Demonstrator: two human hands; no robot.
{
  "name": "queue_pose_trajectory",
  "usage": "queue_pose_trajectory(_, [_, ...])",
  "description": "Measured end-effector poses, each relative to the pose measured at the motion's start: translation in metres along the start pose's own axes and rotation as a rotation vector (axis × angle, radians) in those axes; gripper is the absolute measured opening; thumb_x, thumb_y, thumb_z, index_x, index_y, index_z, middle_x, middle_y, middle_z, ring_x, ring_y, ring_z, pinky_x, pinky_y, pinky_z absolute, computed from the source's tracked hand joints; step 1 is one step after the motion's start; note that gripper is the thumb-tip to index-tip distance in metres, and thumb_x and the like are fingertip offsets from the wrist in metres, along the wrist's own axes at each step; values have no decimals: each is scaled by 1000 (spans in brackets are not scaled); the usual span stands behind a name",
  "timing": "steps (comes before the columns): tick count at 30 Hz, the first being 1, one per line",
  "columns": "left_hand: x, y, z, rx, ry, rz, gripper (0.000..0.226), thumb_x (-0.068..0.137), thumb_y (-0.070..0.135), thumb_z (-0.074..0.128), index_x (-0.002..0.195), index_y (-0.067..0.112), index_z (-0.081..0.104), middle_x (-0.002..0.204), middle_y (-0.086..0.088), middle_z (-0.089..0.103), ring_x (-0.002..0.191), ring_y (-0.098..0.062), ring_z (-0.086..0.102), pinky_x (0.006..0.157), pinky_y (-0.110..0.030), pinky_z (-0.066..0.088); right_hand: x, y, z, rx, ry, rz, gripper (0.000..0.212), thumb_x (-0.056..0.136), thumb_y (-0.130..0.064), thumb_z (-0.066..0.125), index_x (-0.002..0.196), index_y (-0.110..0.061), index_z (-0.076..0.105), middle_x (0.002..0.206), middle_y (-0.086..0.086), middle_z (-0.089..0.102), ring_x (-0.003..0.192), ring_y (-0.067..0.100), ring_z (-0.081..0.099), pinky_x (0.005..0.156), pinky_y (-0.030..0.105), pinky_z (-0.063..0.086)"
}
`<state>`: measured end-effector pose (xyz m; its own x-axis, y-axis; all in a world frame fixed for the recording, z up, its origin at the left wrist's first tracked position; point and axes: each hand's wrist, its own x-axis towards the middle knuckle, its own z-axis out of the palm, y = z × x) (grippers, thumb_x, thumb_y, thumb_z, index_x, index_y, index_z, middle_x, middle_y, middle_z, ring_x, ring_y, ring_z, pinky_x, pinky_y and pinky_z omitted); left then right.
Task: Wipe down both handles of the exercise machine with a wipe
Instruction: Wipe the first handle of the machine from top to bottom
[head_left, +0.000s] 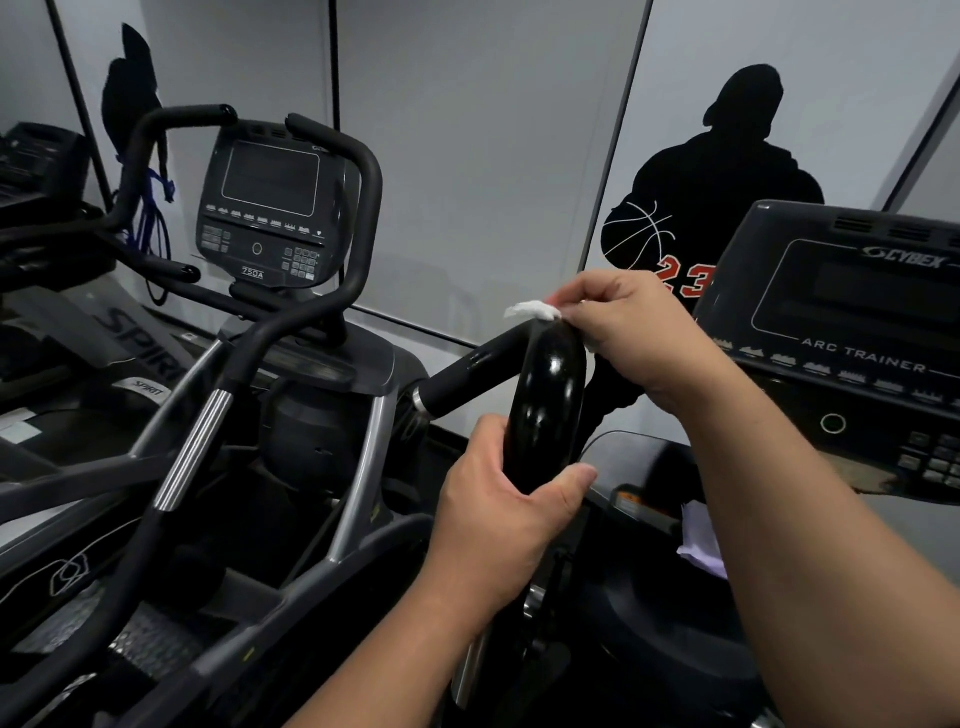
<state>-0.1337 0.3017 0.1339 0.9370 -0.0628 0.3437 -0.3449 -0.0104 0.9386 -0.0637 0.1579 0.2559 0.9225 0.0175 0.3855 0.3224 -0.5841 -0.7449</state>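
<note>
The shiny black handle (548, 410) stood up in the middle, just left of the machine's screen panel (852, 332). A small white wipe (532, 310) sat bunched on the very top of the handle. The right hand (639, 332) reached over from the right with its wrist bent, and its fingertips pinched the wipe against the handle's top. The left hand (498, 512) came up from below and was wrapped tight around the handle's lower part, thumb across the front. Another exercise machine (270, 218) stood to the left by the wall.
</note>
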Motion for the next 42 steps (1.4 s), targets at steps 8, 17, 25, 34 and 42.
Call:
queue_pose_trajectory(8, [2, -3, 3, -21, 3, 22, 35, 69, 50, 79, 91, 31, 59, 78, 13, 65, 70, -1, 62, 65, -19, 55, -7, 15, 3, 142, 136, 68, 31, 88, 0, 53, 86, -18, 79, 70, 13, 65, 61, 14, 49, 57, 27, 40])
queue_pose_trajectory(17, [5, -6, 6, -4, 42, 47, 37, 65, 55, 76, 92, 35, 59, 86, 3, 68, 78, -15, 66, 69, -28, 59, -14, 25, 18, 629, 261, 129, 23, 89, 11, 55, 83, -8, 66, 71, 4, 65, 62, 15, 58, 55, 27, 49])
queue_pose_trajectory(25, [4, -2, 7, -12, 63, 41, 41, 65, 54, 75, 94, 30, 60, 90, -3, 70, 85, -22, 69, 79, -47, 60, -12, 22, 28, 901, 307, 213, 25, 87, 13, 47, 80, -8, 59, 69, 8, 60, 56, 17, 52, 52, 32, 40])
queue_pose_trajectory(34, [5, -4, 8, -2, 70, 50, 38, 63, 57, 74, 90, 34, 58, 86, -2, 66, 76, -15, 65, 69, -27, 57, -18, 33, 41, 817, 351, 219, 23, 86, 12, 50, 82, -10, 55, 66, 5, 51, 55, 13, 45, 54, 31, 39])
queue_pose_trajectory(42, [5, -5, 8, 1, 63, 59, 40, 62, 57, 73, 88, 32, 57, 84, 1, 64, 71, -5, 60, 67, -22, 54, -18, 42, 46, 867, 308, 243, 21, 87, 13, 52, 90, -8, 56, 64, 5, 53, 57, 14, 45, 58, 32, 37])
